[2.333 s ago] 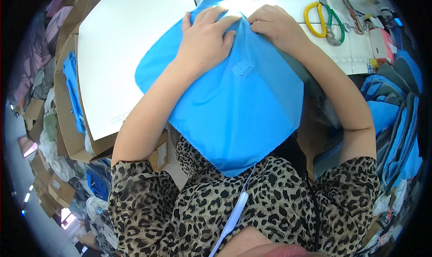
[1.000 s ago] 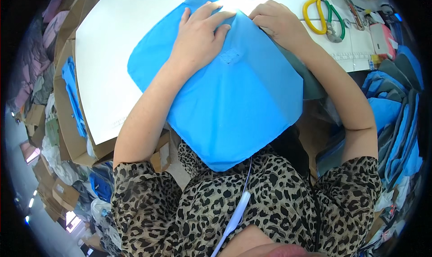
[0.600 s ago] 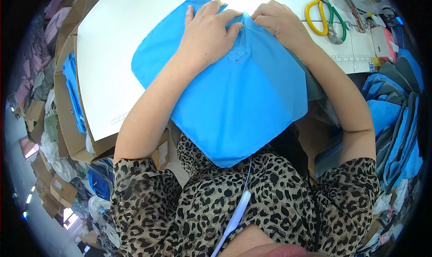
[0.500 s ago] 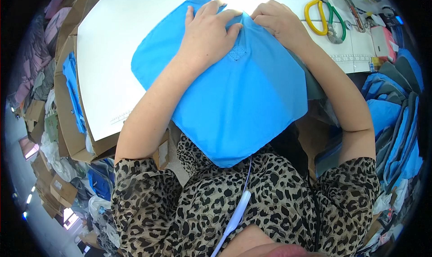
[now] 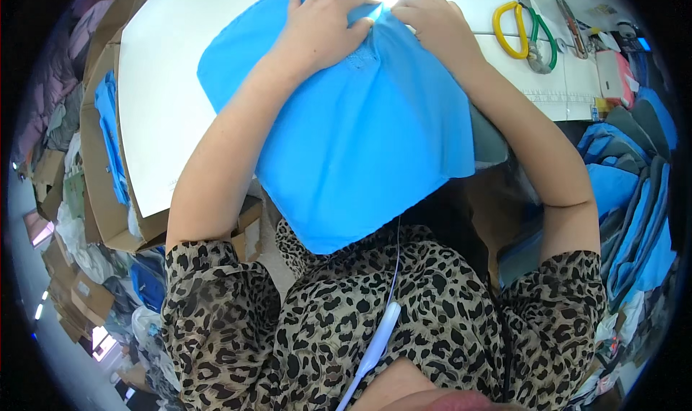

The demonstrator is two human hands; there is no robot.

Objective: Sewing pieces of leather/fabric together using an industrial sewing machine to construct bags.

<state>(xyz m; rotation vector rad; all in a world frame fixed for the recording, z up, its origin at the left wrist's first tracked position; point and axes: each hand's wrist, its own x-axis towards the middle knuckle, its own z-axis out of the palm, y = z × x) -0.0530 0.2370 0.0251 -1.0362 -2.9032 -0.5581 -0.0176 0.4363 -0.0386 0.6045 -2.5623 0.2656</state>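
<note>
A piece of blue fabric [image 5: 346, 144] hangs over the table's near edge, its lower corner pointing at my chest. A small stitched patch [image 5: 360, 56] marks its upper part. My left hand [image 5: 324, 25] lies on the cloth, fingers spread and thumb apart, pressing it against the table. Beside it, my right hand [image 5: 436, 29] has its fingers curled and pinches the cloth's upper right edge. Between the two hands the cloth rises in a fold. Bright glare at the top of the view washes out whatever lies just past my fingertips.
Yellow-and-green-handled scissors [image 5: 525, 36] lie right of my right hand, near a narrow metal tool [image 5: 571, 25] and a pink-and-white box [image 5: 614, 78]. Blue and grey cut pieces [image 5: 638, 216] pile up at the right. A cardboard box [image 5: 108, 188] borders the white tabletop [image 5: 162, 123] at left.
Both hands have shifted slightly up and left, taking the blue fabric along. Its lower corner has moved up and left, and the fold by my right fingers has grown steeper.
</note>
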